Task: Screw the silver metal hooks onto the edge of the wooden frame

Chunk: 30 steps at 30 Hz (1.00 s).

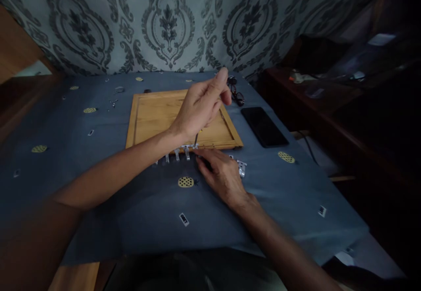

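A wooden framed panel (154,118) lies flat on the cloth-covered table. Along its near edge runs a metal hook rail (187,147) with several hooks pointing toward me. My left hand (205,102) is closed above the panel, thumb up, around a screwdriver. Only the thin dark shaft of the screwdriver (196,140) shows, coming down to the rail; its handle is hidden in the fist. My right hand (223,172) is low at the panel's near edge, its closed fingertips pressed on the right end of the rail. Another metal hook piece (242,168) lies just beyond the right hand's knuckles.
Right of the panel lies a black phone (265,126), with dark-framed glasses (237,96) behind it. Small screws (113,103) are scattered at the left. A patterned curtain (167,23) hangs behind the blue tablecloth (138,221). A dark wooden furniture piece (305,94) stands at the right.
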Tool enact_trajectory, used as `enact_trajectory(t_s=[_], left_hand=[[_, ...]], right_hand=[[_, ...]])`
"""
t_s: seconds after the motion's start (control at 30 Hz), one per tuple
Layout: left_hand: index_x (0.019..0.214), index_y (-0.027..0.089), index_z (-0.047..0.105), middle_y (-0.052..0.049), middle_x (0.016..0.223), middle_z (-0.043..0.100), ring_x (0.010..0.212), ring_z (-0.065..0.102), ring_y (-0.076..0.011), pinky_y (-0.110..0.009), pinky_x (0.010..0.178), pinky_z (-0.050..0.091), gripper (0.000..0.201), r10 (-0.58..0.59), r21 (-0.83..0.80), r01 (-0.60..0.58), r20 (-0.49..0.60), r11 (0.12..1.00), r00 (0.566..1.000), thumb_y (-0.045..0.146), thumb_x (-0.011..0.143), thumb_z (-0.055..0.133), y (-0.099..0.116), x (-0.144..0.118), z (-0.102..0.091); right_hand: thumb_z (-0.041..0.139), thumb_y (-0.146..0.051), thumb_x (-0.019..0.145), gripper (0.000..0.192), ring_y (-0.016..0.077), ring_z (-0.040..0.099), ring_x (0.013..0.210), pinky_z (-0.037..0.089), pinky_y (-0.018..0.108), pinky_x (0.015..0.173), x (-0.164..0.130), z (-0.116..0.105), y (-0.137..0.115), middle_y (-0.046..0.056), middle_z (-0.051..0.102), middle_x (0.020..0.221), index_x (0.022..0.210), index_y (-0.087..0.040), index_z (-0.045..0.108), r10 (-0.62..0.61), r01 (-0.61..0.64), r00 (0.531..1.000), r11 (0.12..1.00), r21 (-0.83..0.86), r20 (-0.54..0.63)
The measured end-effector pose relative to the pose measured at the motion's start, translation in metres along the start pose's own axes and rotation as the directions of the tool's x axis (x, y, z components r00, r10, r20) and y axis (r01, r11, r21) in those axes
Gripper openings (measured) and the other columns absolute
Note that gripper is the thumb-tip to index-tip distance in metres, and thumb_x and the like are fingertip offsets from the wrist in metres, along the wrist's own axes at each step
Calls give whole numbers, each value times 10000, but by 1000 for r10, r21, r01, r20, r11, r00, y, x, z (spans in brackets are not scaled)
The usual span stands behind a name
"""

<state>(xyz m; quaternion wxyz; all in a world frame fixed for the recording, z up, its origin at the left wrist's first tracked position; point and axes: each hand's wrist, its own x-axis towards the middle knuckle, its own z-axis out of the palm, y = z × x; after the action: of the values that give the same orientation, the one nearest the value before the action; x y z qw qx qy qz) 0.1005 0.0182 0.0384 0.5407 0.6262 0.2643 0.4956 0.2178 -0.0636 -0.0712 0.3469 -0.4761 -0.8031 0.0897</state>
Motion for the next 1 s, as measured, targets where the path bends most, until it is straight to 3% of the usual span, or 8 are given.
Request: enact_trajectory(t_s=[0.07,0.13,0.2,0.3,0.5,0.73,0.87,1.0], left_hand=[[703,189,476,70,474,270,403,294,-59,-225,424,238,444,67,147,-69,19,987,998,477,1026,376,2,-3,-2],[781,194,490,54,578,375,527,394,-73,-227,545,333,273,177,368,-182,46,912,983,325,1017,448,5,-8,-4],[846,203,511,47,644,429,608,434,-84,-234,633,367,155,240,455,-253,87,854,967,237,993,477,7,-13,-4],[826,207,532,51,599,381,560,390,-89,-241,583,362,246,195,351,-214,88,912,977,310,1016,415,5,-16,1],[657,182,487,81,444,232,373,260,-39,-208,395,196,492,52,48,-49,-59,998,997,545,986,442,0,-4,5],[669,169,486,79,410,243,324,275,-22,-175,369,198,520,65,10,-65,5,998,998,569,992,402,-7,1,-2],[688,188,477,66,452,248,367,269,-49,-211,401,217,507,51,89,-54,33,995,998,546,1017,333,-4,0,-4],[784,193,513,30,619,446,577,443,-90,-231,607,368,192,172,446,-172,41,878,984,168,973,487,5,-5,-7]], right_hand=[[537,-155,932,272,224,742,927,587,350,812,0,0,-1,66,789,1035,1121,-232,718,8,-8,1000,1000,-9,1],[536,-150,932,271,227,743,916,587,350,803,1,0,-1,71,790,1029,1117,-223,721,7,-7,1000,1000,-19,1],[542,-145,928,275,226,744,912,585,345,803,1,-1,-2,66,790,1023,1120,-225,721,8,-8,1000,1000,-21,3],[547,-143,925,280,223,743,918,584,343,810,1,-2,-3,56,791,1027,1119,-240,724,11,-10,1000,1000,-17,7],[543,-149,930,285,222,741,927,583,342,806,1,-1,-2,55,789,1029,1134,-243,718,5,-5,1000,1000,-12,10],[538,-157,951,256,221,741,929,583,345,816,0,-2,-2,61,786,1043,1124,-233,711,-18,18,1000,1000,4,-7],[537,-157,952,263,222,742,922,587,350,812,0,-2,-2,63,787,1041,1136,-226,711,-24,24,1000,1000,15,-12],[542,-157,941,265,227,744,917,589,352,796,0,-1,-1,61,790,1023,1123,-224,722,-19,19,1000,1000,6,-16]])
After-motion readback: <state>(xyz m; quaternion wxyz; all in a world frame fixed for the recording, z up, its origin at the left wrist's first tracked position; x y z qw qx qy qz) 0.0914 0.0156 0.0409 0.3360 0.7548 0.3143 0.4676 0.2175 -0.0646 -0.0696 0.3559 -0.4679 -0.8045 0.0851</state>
